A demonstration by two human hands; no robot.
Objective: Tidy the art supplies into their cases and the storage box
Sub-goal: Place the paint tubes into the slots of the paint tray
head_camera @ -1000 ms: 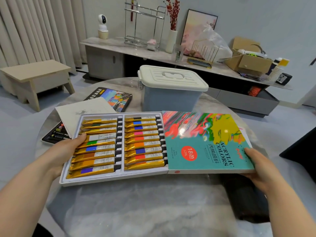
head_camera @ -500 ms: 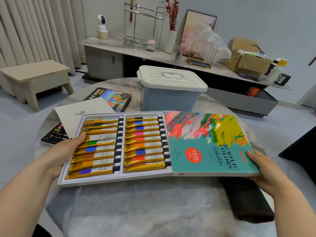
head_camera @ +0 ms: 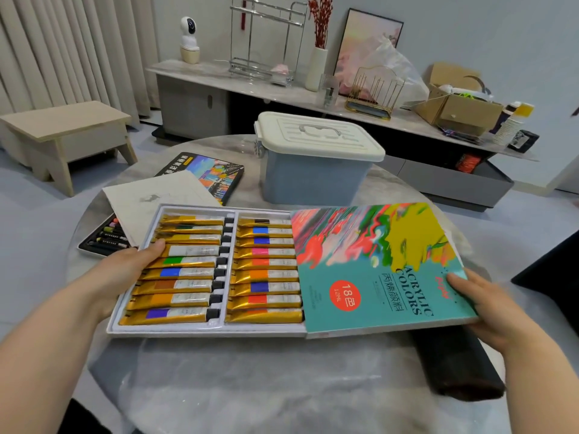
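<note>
We see a round marble table [head_camera: 282, 386] filling the lower centre of the frame. On its far side, in the upper centre, stands the blue storage box [head_camera: 313, 177], its white lid closed. Across the middle lies the white paint tray [head_camera: 206, 330], with its printed sleeve [head_camera: 369, 270] at centre right, overlapping the tray's right end and hiding the tips of the right-hand column. A black roll [head_camera: 454, 364] lies at lower right, partly beneath the sleeve. At centre left, a sheet of paper [head_camera: 163, 198] rests over a dark pastel box [head_camera: 213, 170] and an open pastel tray [head_camera: 103, 239]. The left hand [head_camera: 125, 274] grips the paint tray's left edge, thumb laid on top across the tubes. The right hand [head_camera: 488, 311] holds the sleeve's right edge, thumb on the printed face and fingers curled below. The gold paint tubes [head_camera: 188, 272] lie in two columns, all seated in the tray.
</note>
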